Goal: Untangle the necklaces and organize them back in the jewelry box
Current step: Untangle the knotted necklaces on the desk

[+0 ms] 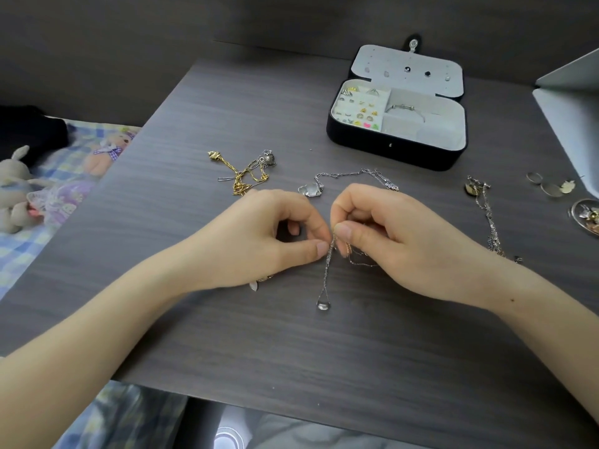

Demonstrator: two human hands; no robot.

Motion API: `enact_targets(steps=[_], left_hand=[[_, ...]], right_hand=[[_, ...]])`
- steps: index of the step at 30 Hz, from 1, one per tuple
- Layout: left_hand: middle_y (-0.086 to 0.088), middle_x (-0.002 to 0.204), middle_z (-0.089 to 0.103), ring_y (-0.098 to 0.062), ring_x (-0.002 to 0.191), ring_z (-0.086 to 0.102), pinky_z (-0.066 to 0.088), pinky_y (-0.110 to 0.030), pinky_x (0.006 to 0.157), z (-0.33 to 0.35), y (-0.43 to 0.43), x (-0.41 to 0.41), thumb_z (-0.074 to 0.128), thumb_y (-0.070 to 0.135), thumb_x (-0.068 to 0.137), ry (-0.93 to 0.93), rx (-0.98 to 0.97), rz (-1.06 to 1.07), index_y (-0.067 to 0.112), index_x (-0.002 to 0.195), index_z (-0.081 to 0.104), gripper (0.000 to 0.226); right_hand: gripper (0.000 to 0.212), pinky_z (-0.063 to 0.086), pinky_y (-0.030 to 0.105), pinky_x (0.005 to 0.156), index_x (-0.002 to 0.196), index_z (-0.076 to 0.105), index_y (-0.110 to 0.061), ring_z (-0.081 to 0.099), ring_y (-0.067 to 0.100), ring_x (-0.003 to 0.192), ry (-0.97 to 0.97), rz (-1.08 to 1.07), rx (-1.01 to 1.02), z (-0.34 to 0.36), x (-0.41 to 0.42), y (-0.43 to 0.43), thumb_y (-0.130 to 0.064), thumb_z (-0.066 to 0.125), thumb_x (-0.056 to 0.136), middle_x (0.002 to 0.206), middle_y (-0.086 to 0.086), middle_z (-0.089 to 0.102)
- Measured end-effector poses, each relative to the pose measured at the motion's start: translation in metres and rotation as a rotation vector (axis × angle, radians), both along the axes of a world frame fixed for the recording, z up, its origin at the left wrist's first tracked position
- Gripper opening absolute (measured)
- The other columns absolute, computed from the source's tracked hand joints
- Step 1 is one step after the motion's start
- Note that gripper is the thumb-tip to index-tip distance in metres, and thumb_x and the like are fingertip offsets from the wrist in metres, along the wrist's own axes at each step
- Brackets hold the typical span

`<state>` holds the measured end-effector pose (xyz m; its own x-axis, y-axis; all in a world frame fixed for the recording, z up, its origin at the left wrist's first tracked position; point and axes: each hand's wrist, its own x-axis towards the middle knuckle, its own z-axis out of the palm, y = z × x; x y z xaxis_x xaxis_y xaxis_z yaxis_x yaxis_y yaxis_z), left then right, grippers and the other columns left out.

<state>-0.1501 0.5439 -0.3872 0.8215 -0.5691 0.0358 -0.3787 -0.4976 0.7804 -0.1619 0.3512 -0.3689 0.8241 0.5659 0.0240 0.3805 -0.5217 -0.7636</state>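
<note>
My left hand (269, 234) and my right hand (395, 234) meet at the table's middle, both pinching a tangle of thin silver chains (356, 259). One chain hangs down to a small clear drop pendant (323, 305) lying on the table. Behind my hands lies a silver necklace with a pale pendant (310, 190). A gold chain knotted with a silver one (243, 176) lies further left. Another silver necklace (489, 218) stretches along the right. The black jewelry box (393, 150) stands open at the back, holding earrings and a bracelet.
A grey wooden table (227, 335) carries everything. Rings and a small dish of trinkets (586, 215) sit at the far right edge, below a white laptop-like object (570, 102). Plush toys (19, 189) lie on a checked blanket to the left.
</note>
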Motion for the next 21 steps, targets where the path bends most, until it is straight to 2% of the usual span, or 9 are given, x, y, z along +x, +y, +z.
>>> enact_targets(steps=[8, 13, 18, 21], left_hand=[[0.007, 0.077, 0.061, -0.013, 0.082, 0.052, 0.037, -0.028, 0.08, -0.002, 0.0, 0.0003, 0.054, 0.058, 0.07, 0.0, 0.013, -0.017, 0.04, 0.077, 0.067, 0.023], [0.0, 0.075, 0.059, -0.019, 0.076, 0.054, 0.045, -0.043, 0.074, 0.0004, -0.0002, 0.0002, 0.056, 0.056, 0.072, 0.025, -0.038, -0.014, 0.042, 0.074, 0.065, 0.017], [-0.005, 0.075, 0.059, -0.022, 0.074, 0.054, 0.046, -0.044, 0.073, 0.0, -0.0016, -0.0014, 0.058, 0.054, 0.072, 0.035, -0.065, -0.005, 0.039, 0.074, 0.065, 0.018], [-0.009, 0.077, 0.06, -0.025, 0.076, 0.055, 0.046, -0.047, 0.074, 0.0007, -0.0013, -0.0019, 0.06, 0.053, 0.072, 0.07, -0.1, -0.002, 0.033, 0.075, 0.068, 0.022]], right_hand=[[0.021, 0.034, 0.009, 0.055, 0.079, 0.051, -0.016, 0.045, 0.001, 0.053, 0.027, 0.009, 0.021, 0.0018, 0.0, 0.0005, -0.002, 0.05, 0.094, 0.063, -0.01, 0.054], [0.02, 0.034, 0.009, 0.056, 0.079, 0.052, -0.017, 0.046, 0.0, 0.055, 0.013, 0.015, 0.01, 0.0021, -0.0003, 0.0002, -0.003, 0.051, 0.094, 0.065, -0.009, 0.055], [0.013, 0.034, 0.01, 0.056, 0.08, 0.052, -0.021, 0.046, 0.001, 0.055, 0.004, 0.015, 0.017, -0.0005, 0.0001, 0.0023, -0.015, 0.049, 0.091, 0.065, -0.01, 0.055], [0.019, 0.034, 0.01, 0.055, 0.08, 0.053, -0.02, 0.045, 0.002, 0.054, 0.009, 0.003, 0.035, 0.0004, 0.001, 0.001, -0.007, 0.052, 0.094, 0.064, -0.009, 0.055]])
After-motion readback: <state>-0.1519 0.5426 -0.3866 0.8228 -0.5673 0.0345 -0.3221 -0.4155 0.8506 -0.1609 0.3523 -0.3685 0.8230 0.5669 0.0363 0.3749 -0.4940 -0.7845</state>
